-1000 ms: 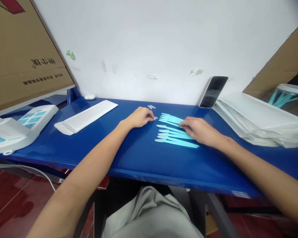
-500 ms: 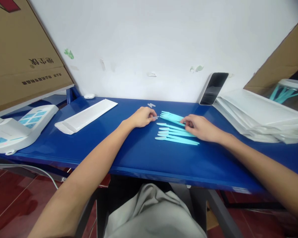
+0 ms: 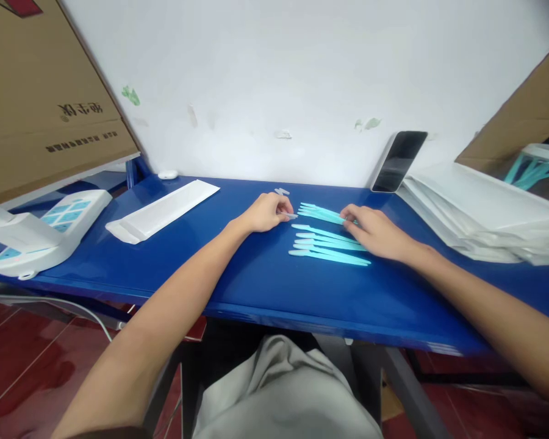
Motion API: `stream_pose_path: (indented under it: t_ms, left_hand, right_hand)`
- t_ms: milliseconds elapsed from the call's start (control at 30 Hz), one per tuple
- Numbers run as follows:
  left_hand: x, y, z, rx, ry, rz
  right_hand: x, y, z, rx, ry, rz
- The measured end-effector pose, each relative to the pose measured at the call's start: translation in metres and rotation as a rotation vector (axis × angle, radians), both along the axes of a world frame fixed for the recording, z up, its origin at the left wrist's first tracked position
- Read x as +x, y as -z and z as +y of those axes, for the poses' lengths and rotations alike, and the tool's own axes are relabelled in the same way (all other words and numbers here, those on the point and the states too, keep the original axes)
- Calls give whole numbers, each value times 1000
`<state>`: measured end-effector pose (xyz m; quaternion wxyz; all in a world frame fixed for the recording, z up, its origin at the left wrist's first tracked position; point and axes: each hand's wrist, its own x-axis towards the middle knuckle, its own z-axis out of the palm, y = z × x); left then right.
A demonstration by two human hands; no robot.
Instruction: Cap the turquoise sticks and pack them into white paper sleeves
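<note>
My left hand (image 3: 269, 211) is closed in a pinch on a small translucent plastic cap (image 3: 291, 215). It hovers just left of several turquoise eyebrow razors. An upper bunch of these razors (image 3: 320, 213) lies with its far ends under my right hand (image 3: 373, 230), whose thumb and fingers close around the handle ends. How many it grips is hidden. Below, a second row of turquoise razors (image 3: 332, 255) lies on the blue table (image 3: 256, 277), narrow pale ends to the left. Loose translucent caps (image 3: 282, 191) sit behind my left hand.
A white sleeve-like packet (image 3: 162, 211) lies on the left, beside a white device with blue panels (image 3: 55, 231). A phone (image 3: 399, 161) leans on the wall. White packets (image 3: 498, 207) are stacked on the right, near a container of turquoise sticks (image 3: 537, 171). A cardboard box (image 3: 36, 110) stands left.
My right hand has shifted slightly back and right along the upper razors, which now lie more evenly together. The left hand still pinches the cap. The view has shifted slightly.
</note>
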<state>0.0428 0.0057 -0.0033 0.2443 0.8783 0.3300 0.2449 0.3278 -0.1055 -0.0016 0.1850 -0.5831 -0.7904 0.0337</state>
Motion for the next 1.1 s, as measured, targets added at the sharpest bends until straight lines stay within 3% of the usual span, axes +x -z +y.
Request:
stream_pose_path:
  t_ms: [167,400,667,933,1100]
  left_hand:
    - [5,2,-3,-75,-2,-115]
    - [9,8,1,-346,-38,-399]
    - [13,7,-2,-326,25,-517]
    - [18,5,-10,-335,9,-456]
    - [31,1,-23,-366,104,-519]
  right_hand:
    - [2,0,-1,26,-21,42]
    - [-3,-6,-6,58,41,34]
    - [-7,-8,-8,155,9,41]
    - [-10,-10,-9,177,-17,59]
    - [-18,-9,-14,183,-70,104]
